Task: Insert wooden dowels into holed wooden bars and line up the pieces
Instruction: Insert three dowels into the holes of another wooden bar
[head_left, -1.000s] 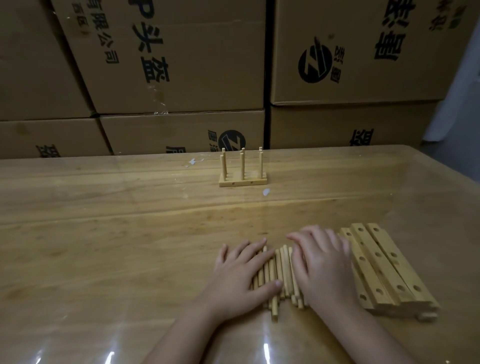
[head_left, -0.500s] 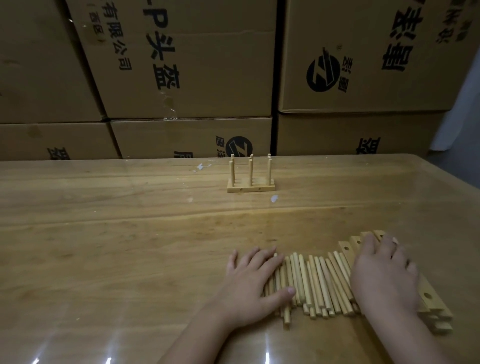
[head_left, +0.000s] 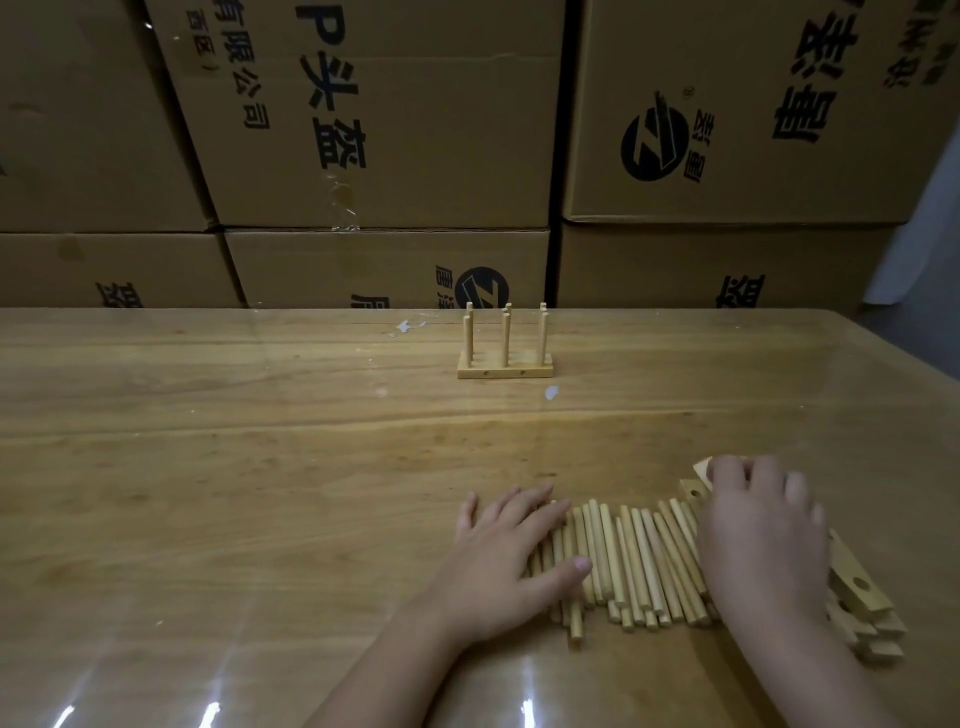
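Several loose wooden dowels (head_left: 631, 561) lie side by side on the table near its front edge. My left hand (head_left: 506, 561) rests flat on the left end of that row, fingers straight. To the right lies a stack of holed wooden bars (head_left: 860, 590). My right hand (head_left: 761, 540) lies over the stack, fingertips at the far end of the top bar; whether the fingers curl round it is unclear. Far back in the middle stands a finished piece (head_left: 505, 358), a holed base with several upright dowels.
The glossy wooden table (head_left: 234, 467) stretches wide to the left. Stacked cardboard boxes (head_left: 379, 130) form a wall along its far edge. Small white specks (head_left: 551, 393) lie near the finished piece. The table's right edge (head_left: 904, 364) runs diagonally.
My right hand has moved right, off the dowels and onto the stack of bars, uncovering the row of dowels. The left hand has stayed on the dowels.
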